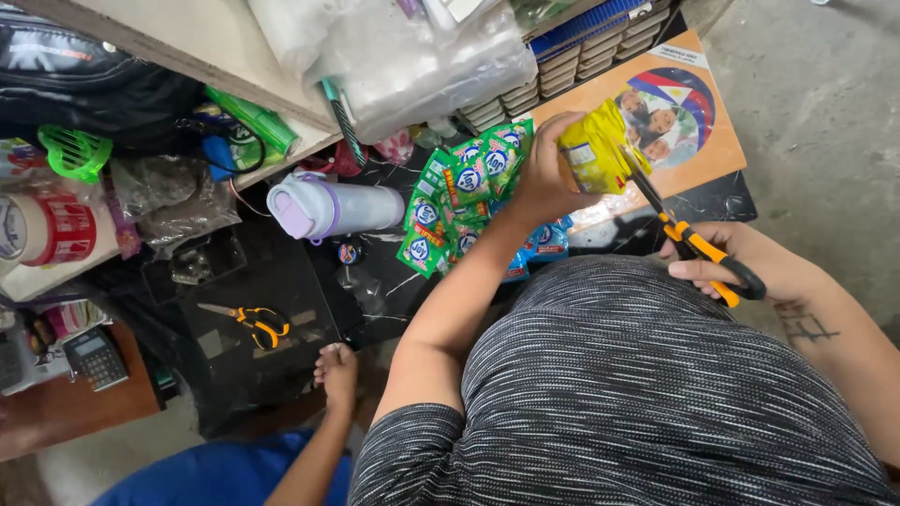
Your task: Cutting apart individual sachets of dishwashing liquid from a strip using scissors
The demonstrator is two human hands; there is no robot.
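Observation:
My left hand (pixel 541 173) grips a strip of yellow sachets (pixel 593 150) and holds it up over the dark table. My right hand (pixel 741 260) holds orange-and-black scissors (pixel 689 239) by the handles, and their blades reach up against the right edge of the yellow strip. A pile of green and blue sachets (pixel 459 201) lies on the table just left of my left hand.
A white and lilac bottle (pixel 333 206) lies left of the pile. A second pair of orange scissors (pixel 253 323) rests on the dark table (pixel 281 281), near another person's hand (pixel 336 373). An orange printed board (pixel 689 122), a calculator (pixel 94 356) and tape rolls (pixel 42 230) surround the area.

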